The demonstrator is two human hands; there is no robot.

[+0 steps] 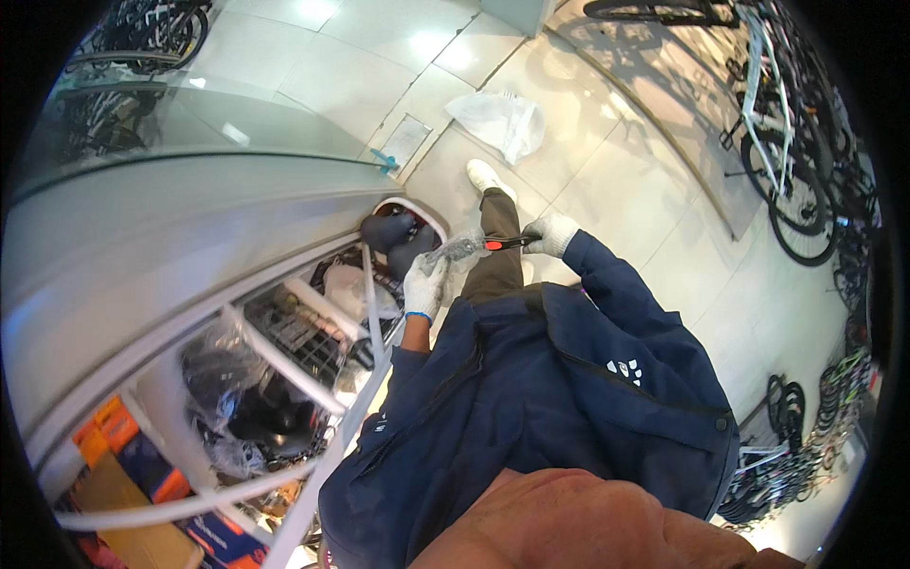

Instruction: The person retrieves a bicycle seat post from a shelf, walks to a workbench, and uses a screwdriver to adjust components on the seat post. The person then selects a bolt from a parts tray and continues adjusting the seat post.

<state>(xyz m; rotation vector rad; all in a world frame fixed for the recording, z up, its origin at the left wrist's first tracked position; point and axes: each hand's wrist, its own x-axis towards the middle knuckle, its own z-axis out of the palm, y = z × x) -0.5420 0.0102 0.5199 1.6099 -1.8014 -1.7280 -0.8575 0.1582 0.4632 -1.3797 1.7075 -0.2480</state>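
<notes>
Watching tiled floor (626, 180), bicycles (770, 123), a white rack (284, 361).
I see left hand (426, 286) clamping clear plastic (461, 249), right hand (550, 233) a black-and-red piece (494, 245).

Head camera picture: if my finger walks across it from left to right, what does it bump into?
Orange-and-blue box → dark wire mesh → left gloved hand → black thing with a red patch → right gloved hand → white-framed bicycle.
</notes>
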